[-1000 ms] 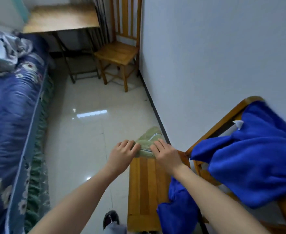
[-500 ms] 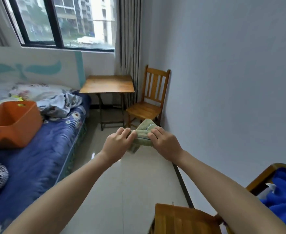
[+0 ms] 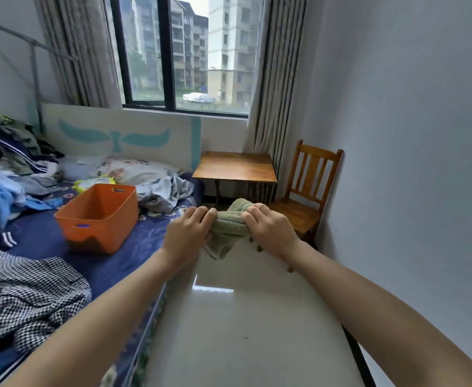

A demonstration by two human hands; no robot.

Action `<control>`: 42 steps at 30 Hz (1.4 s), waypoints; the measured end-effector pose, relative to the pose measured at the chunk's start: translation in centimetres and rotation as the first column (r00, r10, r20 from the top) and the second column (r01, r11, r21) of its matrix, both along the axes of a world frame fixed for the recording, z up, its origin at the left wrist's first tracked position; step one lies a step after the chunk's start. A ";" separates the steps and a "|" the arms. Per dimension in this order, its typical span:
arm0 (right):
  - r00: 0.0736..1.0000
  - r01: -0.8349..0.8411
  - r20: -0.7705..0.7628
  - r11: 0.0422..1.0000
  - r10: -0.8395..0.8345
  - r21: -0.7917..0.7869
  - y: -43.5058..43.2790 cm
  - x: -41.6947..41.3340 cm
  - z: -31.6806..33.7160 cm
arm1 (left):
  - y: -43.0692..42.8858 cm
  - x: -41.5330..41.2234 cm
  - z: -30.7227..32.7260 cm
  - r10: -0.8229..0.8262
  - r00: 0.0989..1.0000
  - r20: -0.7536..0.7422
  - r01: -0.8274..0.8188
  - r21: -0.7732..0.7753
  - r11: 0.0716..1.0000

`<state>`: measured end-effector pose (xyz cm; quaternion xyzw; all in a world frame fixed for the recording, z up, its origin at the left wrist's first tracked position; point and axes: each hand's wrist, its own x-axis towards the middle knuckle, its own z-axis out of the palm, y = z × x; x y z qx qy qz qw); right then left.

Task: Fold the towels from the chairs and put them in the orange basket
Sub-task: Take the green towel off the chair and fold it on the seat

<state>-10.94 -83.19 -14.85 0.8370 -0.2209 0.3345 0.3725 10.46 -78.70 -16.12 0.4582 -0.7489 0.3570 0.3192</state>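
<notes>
- You are holding the green towel (image 3: 229,226) up in the air in front of you, over the floor (image 3: 243,317) by the bed's edge; it is sitting to the right of the orange basket (image 3: 100,233) and apart from it.
- The towel is lying as a folded bundle, its long axis running left to right between your hands; a loose corner is hanging down near your left hand.
- Your left hand (image 3: 186,233) is gripping the towel's left end, knuckles up and fingers curled over the top; your right hand (image 3: 271,233) is clamping the right end in the same manner.
- Both bare forearms are reaching forward and converging on the towel; the hands are sitting near each other, with a short stretch of towel showing between them.
- The orange basket is standing upright on the bed (image 3: 42,241), its opening facing up; a checked cloth (image 3: 28,291) is lying nearer you on the blue sheet.
- A wooden chair (image 3: 310,174) is standing against the right wall beyond the towel, beside a small tabletop (image 3: 234,166) under the window.
</notes>
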 end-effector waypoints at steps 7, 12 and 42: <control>0.997 -0.067 -0.030 0.997 0.068 0.030 -3.1 3.7 -1.0 | -1.2 3.5 -0.9 0.134 0.991 0.025 -0.135 0.081 0.987; 0.995 -0.096 -0.030 0.995 0.097 0.041 -7.0 2.9 -1.9 | -4.4 2.9 -1.2 0.117 0.992 0.053 -0.123 0.124 0.985; 0.925 -0.338 -0.112 0.921 0.363 0.193 -45.2 6.0 -7.3 | -37.4 4.6 -7.8 0.231 0.972 0.035 -0.233 0.230 0.945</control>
